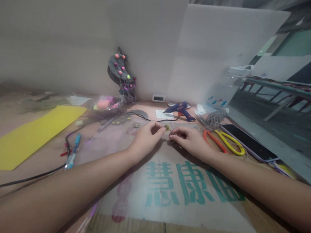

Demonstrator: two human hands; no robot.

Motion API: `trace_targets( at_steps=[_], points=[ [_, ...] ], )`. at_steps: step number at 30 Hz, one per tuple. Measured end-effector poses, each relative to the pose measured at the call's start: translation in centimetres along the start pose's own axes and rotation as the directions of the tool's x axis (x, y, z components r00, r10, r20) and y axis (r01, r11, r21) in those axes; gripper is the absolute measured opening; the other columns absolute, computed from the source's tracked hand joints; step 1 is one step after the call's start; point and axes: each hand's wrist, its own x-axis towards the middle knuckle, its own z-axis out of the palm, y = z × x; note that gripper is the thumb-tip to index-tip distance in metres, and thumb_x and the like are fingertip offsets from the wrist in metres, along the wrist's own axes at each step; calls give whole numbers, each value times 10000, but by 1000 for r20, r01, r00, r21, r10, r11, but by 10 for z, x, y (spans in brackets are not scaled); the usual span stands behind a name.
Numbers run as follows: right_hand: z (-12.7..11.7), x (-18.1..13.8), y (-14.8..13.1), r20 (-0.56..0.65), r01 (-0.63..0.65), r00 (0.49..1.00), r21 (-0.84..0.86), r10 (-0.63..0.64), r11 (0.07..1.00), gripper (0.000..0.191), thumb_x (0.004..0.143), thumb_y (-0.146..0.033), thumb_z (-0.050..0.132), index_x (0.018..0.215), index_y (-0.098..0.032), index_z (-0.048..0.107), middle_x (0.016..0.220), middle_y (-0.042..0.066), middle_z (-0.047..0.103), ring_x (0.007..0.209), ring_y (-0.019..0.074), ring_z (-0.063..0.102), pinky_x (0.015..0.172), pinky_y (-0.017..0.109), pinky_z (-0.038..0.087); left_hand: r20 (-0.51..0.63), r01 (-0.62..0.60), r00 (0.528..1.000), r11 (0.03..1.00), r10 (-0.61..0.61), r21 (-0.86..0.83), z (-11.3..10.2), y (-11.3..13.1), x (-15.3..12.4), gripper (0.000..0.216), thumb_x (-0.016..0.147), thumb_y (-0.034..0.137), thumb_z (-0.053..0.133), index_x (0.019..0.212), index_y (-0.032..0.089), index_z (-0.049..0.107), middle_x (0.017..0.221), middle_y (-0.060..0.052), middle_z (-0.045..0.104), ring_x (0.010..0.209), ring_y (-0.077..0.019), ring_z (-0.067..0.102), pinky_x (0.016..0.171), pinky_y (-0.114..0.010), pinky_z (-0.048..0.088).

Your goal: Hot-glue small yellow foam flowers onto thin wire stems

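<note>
My left hand (149, 136) pinches a small yellow-and-dark piece (167, 127) between thumb and forefinger, a little above the table. Close on its right, my right hand (188, 139) has thumb and fingers drawn together in a pinch. A thin dark strand seems to run from the piece toward those right fingertips; whether they grip it is too small to tell. Beyond the hands lies a blue glue gun (179, 110) with an orange trigger, near a white paper (164, 114). Under both hands spreads a plastic sheet (159, 215) with large green printed characters.
Right of my hands are scissors (230, 143) with yellow and orange handles, a phone (249, 142) and grey yarn (216, 118). Yellow sheet (39, 136), pens (73, 151) and a black cord (32, 178) lie left. A grey moon-shaped decoration (118, 68) stands behind a pompom bowl (105, 111).
</note>
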Motion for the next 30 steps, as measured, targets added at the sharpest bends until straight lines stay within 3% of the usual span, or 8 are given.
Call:
trace_targets(
  at_steps=[5, 10, 14, 17, 22, 26, 30],
  points=[
    [2, 3, 8, 29, -32, 999, -79, 35, 996, 151, 809, -307, 615, 796, -179, 694, 702, 6, 685, 605, 137, 575, 560, 246, 411, 38, -6, 999, 999, 5, 32, 0, 0, -1, 175, 836, 336, 558, 820, 172, 618, 804, -19, 667, 744, -160, 594, 684, -267, 445],
    [2, 3, 12, 8, 23, 1000, -121, -23, 992, 216, 785, -393, 657, 811, -179, 641, 654, -22, 593, 583, 122, 505, 546, 239, 372, 55, -1, 998, 1000, -1, 23, 0, 2, -1, 184, 837, 346, 554, 809, 175, 616, 801, -16, 664, 738, -160, 587, 683, -266, 438],
    [1, 1, 8, -57, 52, 997, -27, -53, 998, 288, 829, -372, 620, 1033, -176, 571, 726, -16, 584, 612, 129, 534, 566, 249, 408, 21, 16, 1000, 1000, -16, -1, 0, 1, 0, 191, 838, 359, 545, 821, 179, 606, 821, -20, 666, 735, -162, 586, 674, -261, 435],
    [0, 0, 4, -79, 35, 996, 21, -33, 999, 257, 830, -296, 621, 1055, -180, 582, 780, 10, 648, 640, 139, 585, 608, 266, 448, 8, 28, 1000, 1000, -28, -13, -1, 0, 0, 195, 833, 366, 548, 816, 178, 599, 812, -23, 664, 726, -163, 583, 658, -258, 432],
    [1, -1, 4, 11, -24, 1000, 262, 22, 965, 242, 873, -259, 552, 1097, -171, 578, 840, 45, 710, 760, 169, 676, 720, 307, 519, 6, 25, 1000, 1000, -25, -11, -1, 0, 1, 192, 836, 362, 548, 821, 178, 602, 809, -22, 665, 725, -161, 585, 667, -261, 434],
    [3, -2, 5, -10, -33, 999, 227, 36, 973, 258, 901, -306, 510, 1086, -167, 624, 770, 24, 679, 699, 158, 644, 667, 294, 511, 20, -1, 1000, 1000, 1, -8, 0, 0, 0, 181, 847, 346, 540, 832, 178, 607, 827, -22, 668, 743, -160, 591, 680, -262, 442],
    [3, -1, 5, 5, -24, 1000, 187, 23, 982, 239, 860, -338, 574, 1012, -175, 661, 880, 42, 701, 789, 181, 649, 690, 301, 509, 36, -27, 999, 999, 25, 30, 0, 1, -2, 190, 853, 349, 532, 839, 179, 615, 846, -26, 676, 763, -166, 599, 686, -265, 450]
  ],
)
